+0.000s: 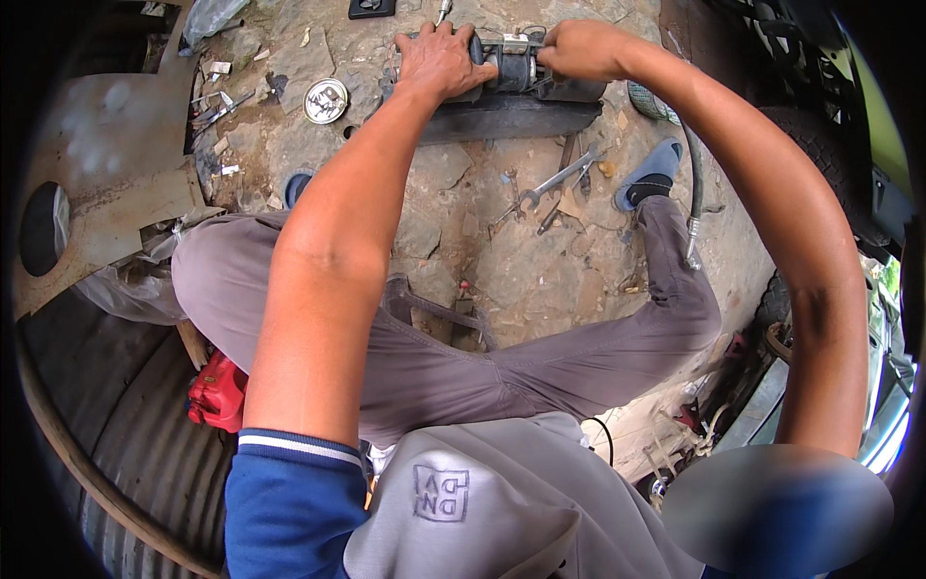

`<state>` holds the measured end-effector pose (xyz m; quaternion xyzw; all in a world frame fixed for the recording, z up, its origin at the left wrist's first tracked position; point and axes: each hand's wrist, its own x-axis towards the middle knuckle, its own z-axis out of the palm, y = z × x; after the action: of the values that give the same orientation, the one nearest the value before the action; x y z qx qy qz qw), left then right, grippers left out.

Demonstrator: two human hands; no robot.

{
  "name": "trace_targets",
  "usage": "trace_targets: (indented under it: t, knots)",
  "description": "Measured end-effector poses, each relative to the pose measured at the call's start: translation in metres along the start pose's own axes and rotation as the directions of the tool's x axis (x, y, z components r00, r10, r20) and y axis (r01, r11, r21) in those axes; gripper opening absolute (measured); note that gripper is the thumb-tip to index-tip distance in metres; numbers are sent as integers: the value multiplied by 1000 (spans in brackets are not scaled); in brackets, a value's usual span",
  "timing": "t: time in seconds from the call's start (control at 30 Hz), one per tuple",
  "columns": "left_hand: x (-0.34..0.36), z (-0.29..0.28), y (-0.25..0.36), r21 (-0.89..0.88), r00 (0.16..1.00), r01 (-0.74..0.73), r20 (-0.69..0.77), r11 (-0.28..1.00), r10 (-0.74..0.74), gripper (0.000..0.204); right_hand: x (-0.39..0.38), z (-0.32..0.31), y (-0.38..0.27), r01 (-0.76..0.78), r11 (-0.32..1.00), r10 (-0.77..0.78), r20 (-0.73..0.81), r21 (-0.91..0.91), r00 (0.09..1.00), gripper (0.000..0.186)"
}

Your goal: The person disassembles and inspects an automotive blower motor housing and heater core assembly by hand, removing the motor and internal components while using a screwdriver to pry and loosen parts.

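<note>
A long black cylindrical part [506, 123] lies crosswise on the ground at the far side, between my feet. Around its middle runs a dark band with a bright metal piece [516, 43] on top. My left hand [439, 66] grips the left end from above, fingers spread over it and thumb reaching toward the band. At the right of the band, my right hand [583, 50] has its fingers curled in against the part. Its fingertips are partly hidden, so I cannot make out what they pinch.
Open-ended wrenches [559, 181] and other tools lie between my legs. A round tin [326, 100] of small pieces sits at the left. A black hose [694, 183] with a metal end hangs by my right leg. A red container [217, 394] stands at lower left, beside corrugated sheeting [106, 434].
</note>
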<state>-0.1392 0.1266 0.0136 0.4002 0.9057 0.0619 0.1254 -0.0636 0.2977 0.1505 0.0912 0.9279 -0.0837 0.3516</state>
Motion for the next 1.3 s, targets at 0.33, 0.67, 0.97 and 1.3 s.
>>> trace_targets:
  t: [0.33,0.67,0.97,1.3]
  knots:
    - [0,3,-3,-30,1000,10,2,999,-10,75,-29,38,17,-124,878,302,-336,462,892,58]
    - [-6,3,-3,19,1000,-1,27,1000,1,84,-39,24,16,-134,983,165,-275,127,947,53]
    - [0,4,-4,35,999,-12,44,999,10,85,-35,25,24,91,994,-106,-288,-66,952,42]
    - [1,0,-3,24,999,-18,49,1000,17,85,-34,38,37,144,972,-31,-510,183,860,51]
